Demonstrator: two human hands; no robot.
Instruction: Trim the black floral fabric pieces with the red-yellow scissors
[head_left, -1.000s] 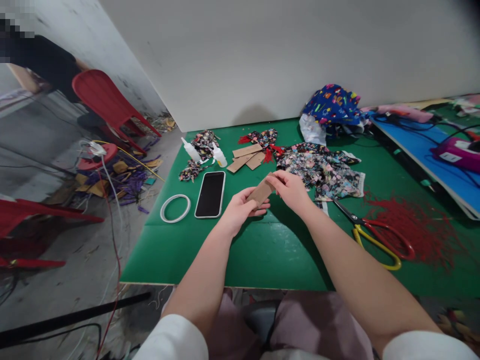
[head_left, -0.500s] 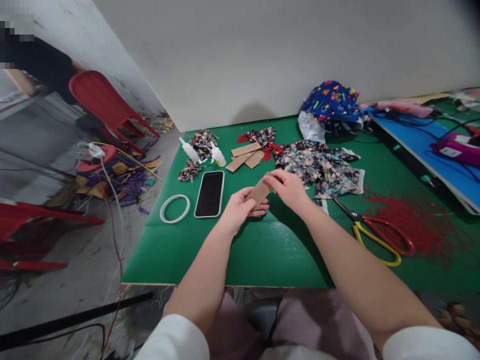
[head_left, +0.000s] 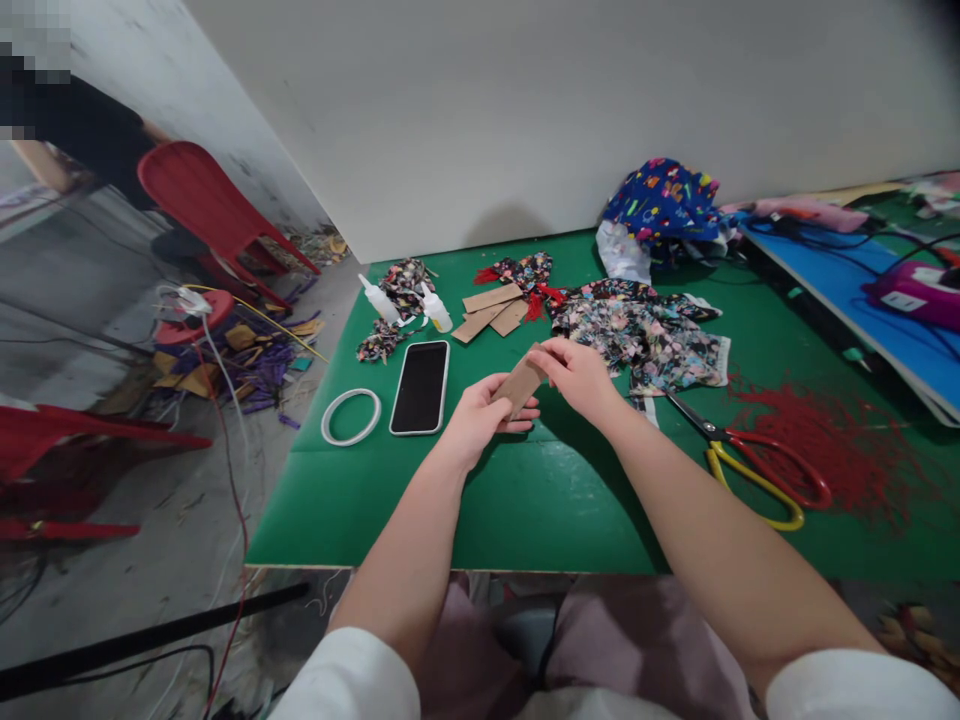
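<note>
A small brown cardboard strip (head_left: 519, 386) is held slanted above the green table. My left hand (head_left: 480, 412) grips its lower end, thumb on top and fingers beneath. At the upper end, the fingertips of my right hand (head_left: 573, 374) pinch the strip. Just beyond my hands lie several more cardboard strips (head_left: 487, 308), partly overlapping. Floral fabric pieces (head_left: 630, 330) spread to the right of them, close to my right hand. Left of my left hand lie a phone (head_left: 420, 388) with a dark screen and a white tape ring (head_left: 351, 417).
Two white glue bottles (head_left: 436, 308) lie by floral scraps at the table's back left. Scissors (head_left: 757, 470) with red and yellow handles rest beside red threads (head_left: 832, 450) at right. Behind are a blue patterned cloth (head_left: 660, 210) and a blue board (head_left: 862, 290). A person sits far left.
Both hands keep the same grip on the cardboard strip, with hardly any movement. The whole view has shifted very slightly.
</note>
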